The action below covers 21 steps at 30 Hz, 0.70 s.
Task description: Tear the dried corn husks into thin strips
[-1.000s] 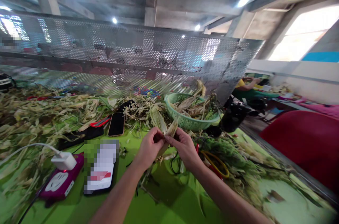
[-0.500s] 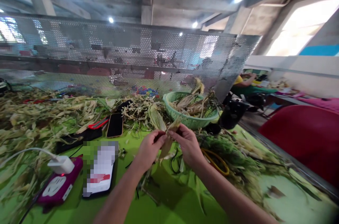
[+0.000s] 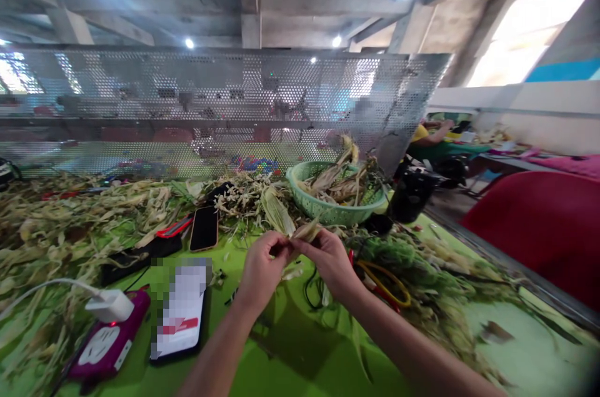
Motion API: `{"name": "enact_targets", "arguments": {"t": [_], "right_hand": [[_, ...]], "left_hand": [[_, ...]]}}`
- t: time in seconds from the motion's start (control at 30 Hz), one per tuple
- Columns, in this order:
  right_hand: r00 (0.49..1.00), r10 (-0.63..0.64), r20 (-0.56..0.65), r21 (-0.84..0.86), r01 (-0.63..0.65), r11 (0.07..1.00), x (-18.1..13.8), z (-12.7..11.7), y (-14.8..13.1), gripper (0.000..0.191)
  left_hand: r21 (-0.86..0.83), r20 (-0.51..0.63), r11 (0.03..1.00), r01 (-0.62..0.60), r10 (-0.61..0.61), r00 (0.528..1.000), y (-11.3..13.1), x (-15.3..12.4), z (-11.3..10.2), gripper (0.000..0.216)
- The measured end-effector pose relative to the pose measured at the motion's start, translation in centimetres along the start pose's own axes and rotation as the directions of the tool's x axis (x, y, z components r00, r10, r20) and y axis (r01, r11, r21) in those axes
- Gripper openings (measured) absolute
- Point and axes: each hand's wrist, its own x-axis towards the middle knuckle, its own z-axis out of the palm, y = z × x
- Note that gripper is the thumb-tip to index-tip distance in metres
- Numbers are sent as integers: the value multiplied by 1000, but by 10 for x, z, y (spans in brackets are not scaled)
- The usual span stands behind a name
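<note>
Above the green table (image 3: 300, 359), my left hand (image 3: 266, 266) and my right hand (image 3: 328, 259) meet, both pinching one dry corn husk (image 3: 307, 232). Its pale leaf end shows past my right fingers; the part between the fingertips is mostly hidden. Just beyond my hands lies another, broader corn husk (image 3: 277, 209). Behind that to the right stands a light green plastic basket (image 3: 328, 209) with dried husks (image 3: 335, 181) in it. A yellow-handled tool (image 3: 387, 281) with some red on it lies right of my right wrist.
Loose husks (image 3: 140, 203) cover the left side, green and pale fibres (image 3: 407, 266) the right. A lit phone (image 3: 182, 309), a dark phone (image 3: 204, 228), a red cutter (image 3: 174, 226) and a purple power strip (image 3: 110, 341) lie left. A perforated metal screen (image 3: 225, 109) stands behind; a red chair (image 3: 539, 234) is right.
The strip of husk that hung below my fingers is now folded up or gathered between them. My hands have drawn closer together. The view has shifted slightly.
</note>
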Motion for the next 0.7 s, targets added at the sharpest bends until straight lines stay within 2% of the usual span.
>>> {"name": "enact_targets", "arguments": {"t": [0.23, 0.4, 0.53, 0.7], "right_hand": [[1000, -12, -12, 72, 13, 997, -3, 3, -10, 19], [999, 43, 4, 97, -43, 994, -2, 3, -10, 25], [999, 45, -4, 83, -45, 996, -2, 2, -7, 28], [999, 15, -43, 129, -9, 992, -4, 3, -7, 18]], "left_hand": [[-31, -17, 1000, 1, -2, 1000, 6, -2, -1, 9], [9, -29, 1000, -2, 2, 1000, 9, -2, -4, 13], [44, -21, 998, -36, 37, 999, 7, -2, -4, 13], [125, -7, 987, -102, 104, 995, 6, -3, -1, 14]]}}
